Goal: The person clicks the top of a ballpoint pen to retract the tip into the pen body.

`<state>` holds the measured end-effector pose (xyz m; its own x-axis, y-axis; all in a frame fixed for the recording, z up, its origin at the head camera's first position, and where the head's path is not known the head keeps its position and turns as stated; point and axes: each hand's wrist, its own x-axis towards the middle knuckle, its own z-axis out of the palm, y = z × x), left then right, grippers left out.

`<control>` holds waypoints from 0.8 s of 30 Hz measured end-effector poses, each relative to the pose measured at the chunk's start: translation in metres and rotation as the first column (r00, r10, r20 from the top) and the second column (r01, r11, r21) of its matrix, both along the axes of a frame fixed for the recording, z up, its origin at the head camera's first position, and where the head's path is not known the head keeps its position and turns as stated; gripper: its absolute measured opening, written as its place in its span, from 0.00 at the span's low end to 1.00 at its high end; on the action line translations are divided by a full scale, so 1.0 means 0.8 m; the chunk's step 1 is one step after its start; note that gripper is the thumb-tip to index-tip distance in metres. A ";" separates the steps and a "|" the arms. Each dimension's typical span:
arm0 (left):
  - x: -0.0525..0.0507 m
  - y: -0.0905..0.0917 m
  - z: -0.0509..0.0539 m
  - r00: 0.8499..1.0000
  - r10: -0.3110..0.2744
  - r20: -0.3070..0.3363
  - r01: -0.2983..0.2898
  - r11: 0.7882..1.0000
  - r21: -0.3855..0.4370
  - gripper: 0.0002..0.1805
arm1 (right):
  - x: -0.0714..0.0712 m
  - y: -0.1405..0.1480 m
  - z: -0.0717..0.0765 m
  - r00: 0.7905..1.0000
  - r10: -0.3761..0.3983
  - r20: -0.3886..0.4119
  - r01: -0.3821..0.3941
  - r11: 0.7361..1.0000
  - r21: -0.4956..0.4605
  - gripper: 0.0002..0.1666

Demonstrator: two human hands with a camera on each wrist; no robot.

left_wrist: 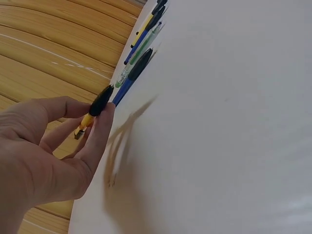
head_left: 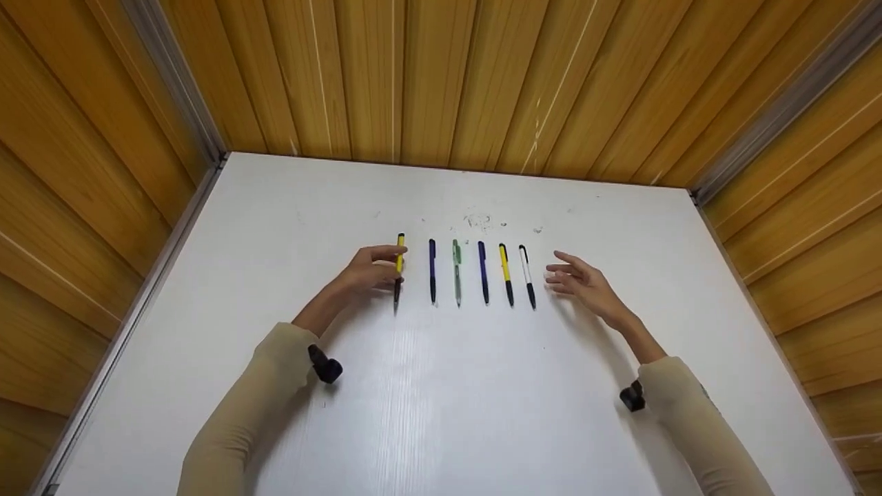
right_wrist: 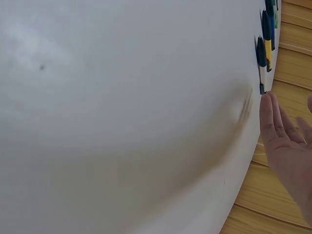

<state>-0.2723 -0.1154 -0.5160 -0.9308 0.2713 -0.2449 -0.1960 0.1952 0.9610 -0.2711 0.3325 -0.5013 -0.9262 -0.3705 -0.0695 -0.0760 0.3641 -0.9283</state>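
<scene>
My left hand (head_left: pixel 368 271) pinches a yellow pen with a black grip (head_left: pixel 400 261) between thumb and fingers. In the left wrist view this pen's black grip (left_wrist: pixel 101 101) is tilted above the table, casting a shadow. To its right lie a dark blue pen (head_left: pixel 432 260), a clear green pen (head_left: pixel 457 270), a second dark blue pen (head_left: pixel 483 267), another yellow pen (head_left: pixel 506 267) and a white pen with a black grip (head_left: pixel 527 269), roughly parallel. Beside the white pen, my right hand (head_left: pixel 586 286) has its fingers extended and holds nothing.
The pens lie on a white table (head_left: pixel 441 406). Small dark marks (head_left: pixel 479 221) spot its surface beyond the row. Wood-look panels (head_left: pixel 441 83) stand behind and at both sides, with metal rails (head_left: pixel 176 83) at the corners. A small black device (head_left: pixel 325 365) sits at each wrist.
</scene>
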 end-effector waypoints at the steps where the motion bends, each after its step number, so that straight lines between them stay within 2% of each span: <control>1: 0.001 -0.001 -0.001 1.000 -0.012 -0.013 0.012 1.000 0.013 0.32 | 0.000 -0.004 0.001 1.000 0.003 -0.004 -0.003 1.000 0.002 0.34; 5: 0.007 -0.001 -0.006 0.993 -0.073 -0.088 0.080 0.993 0.083 0.38 | -0.001 -0.021 0.005 1.000 0.017 -0.015 -0.017 1.000 0.026 0.35; 9: 0.012 0.003 -0.007 0.982 -0.102 -0.158 0.123 0.984 0.126 0.39 | -0.001 -0.037 0.012 1.000 0.027 -0.016 -0.027 0.999 0.032 0.35; 15: 0.014 0.008 -0.006 0.971 -0.084 -0.223 0.115 0.985 0.127 0.38 | -0.006 -0.064 0.019 0.998 0.056 -0.040 -0.054 0.998 0.029 0.34; 24: 0.019 0.012 -0.008 0.969 -0.056 -0.239 0.097 0.981 0.166 0.39 | -0.014 -0.100 0.016 0.989 0.128 -0.078 -0.130 0.991 -0.019 0.33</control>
